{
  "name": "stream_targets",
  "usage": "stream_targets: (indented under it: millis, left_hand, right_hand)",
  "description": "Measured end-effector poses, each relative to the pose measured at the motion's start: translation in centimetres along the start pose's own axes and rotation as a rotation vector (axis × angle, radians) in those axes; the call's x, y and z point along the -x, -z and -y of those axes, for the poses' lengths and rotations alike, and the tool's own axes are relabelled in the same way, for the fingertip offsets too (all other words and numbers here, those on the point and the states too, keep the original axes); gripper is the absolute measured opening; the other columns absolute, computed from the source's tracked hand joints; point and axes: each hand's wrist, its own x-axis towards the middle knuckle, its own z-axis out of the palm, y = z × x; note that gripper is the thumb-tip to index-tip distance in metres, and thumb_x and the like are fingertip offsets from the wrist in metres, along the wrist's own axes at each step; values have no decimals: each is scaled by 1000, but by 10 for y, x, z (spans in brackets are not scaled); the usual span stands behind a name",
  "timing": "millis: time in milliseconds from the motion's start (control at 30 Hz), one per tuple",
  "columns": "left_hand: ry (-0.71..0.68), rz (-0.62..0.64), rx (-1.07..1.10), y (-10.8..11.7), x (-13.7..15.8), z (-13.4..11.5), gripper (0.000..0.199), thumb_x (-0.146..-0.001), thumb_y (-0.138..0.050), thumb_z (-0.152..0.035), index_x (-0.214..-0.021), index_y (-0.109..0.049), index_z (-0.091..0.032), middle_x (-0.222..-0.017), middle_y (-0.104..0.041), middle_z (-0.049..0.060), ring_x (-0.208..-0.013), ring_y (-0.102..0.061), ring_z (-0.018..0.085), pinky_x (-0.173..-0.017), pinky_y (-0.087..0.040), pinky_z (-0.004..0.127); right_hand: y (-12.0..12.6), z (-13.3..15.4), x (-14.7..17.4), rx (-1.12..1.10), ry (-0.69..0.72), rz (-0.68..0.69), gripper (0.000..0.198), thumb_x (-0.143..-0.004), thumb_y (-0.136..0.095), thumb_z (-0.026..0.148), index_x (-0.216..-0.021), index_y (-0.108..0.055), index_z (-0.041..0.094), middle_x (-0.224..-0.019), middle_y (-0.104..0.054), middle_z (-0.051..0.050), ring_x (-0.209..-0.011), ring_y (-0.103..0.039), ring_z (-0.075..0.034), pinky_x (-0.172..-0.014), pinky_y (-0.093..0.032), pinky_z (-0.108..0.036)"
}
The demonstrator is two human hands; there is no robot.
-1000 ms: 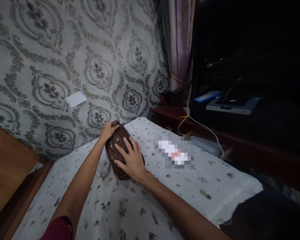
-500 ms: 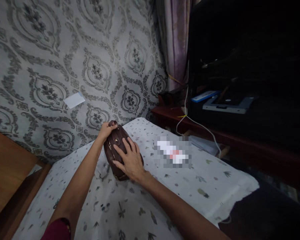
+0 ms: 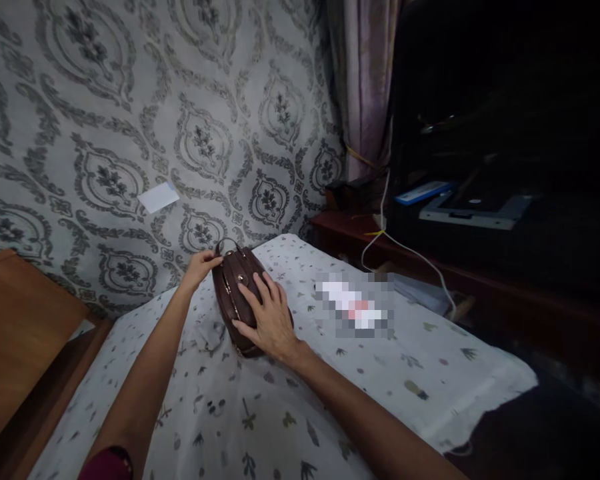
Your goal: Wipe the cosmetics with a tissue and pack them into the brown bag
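A dark brown leather-look backpack (image 3: 234, 275) with gold zips lies on the patterned white sheet, its top towards the wall. Its carry loop (image 3: 227, 243) stands up in an arc at the far end. At the bag's upper left edge, close to the zip, my left hand (image 3: 200, 268) pinches with thumb and fingers; whether a zip pull is between them is too small to tell. My right hand (image 3: 271, 321) lies spread on the bag's front panel, fingers apart, pressing on it. A crumpled grey-white cloth or bag (image 3: 209, 335) sits against the bag's left side.
A blurred-out white and red item (image 3: 355, 305) lies on the sheet (image 3: 380, 373) to the right. Patterned wallpaper with a white card (image 3: 159, 197) rises behind. Right of the bed are a dark red shelf (image 3: 340, 221), a white cable (image 3: 415, 255) and a large dark screen. A wooden panel (image 3: 25, 333) stands left.
My left hand has moved off the carry loop to the bag's upper left edge, and the loop now stands upright. My right hand stays on the front panel. The view has shifted slightly.
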Motion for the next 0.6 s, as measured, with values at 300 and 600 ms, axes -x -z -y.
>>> stream_targets:
  millis: [300, 600]
  left_hand:
    - [4, -71, -20, -5, 1, 7, 29, -60, -74, -46, -62, -69, -17, -58, -63, -1, -60, -52, 15, -61, -37, 27]
    - [-23, -116, 65, -8, 4, -4, 22, -54, -73, -29, -60, -55, -19, -57, -57, -4, -59, -52, 13, -61, -39, 25]
  right_hand:
    - [0, 0, -1, -10, 8, -3, 66, -84, -66, 51, -141, -50, 23, -153, -37, -17, -143, -27, -37, -113, -27, -57]
    - [2, 1, -1, 2, 13, 1, 65, -85, -66, 51, -141, -52, 21, -152, -38, -18, -143, -28, -37, -112, -28, -56]
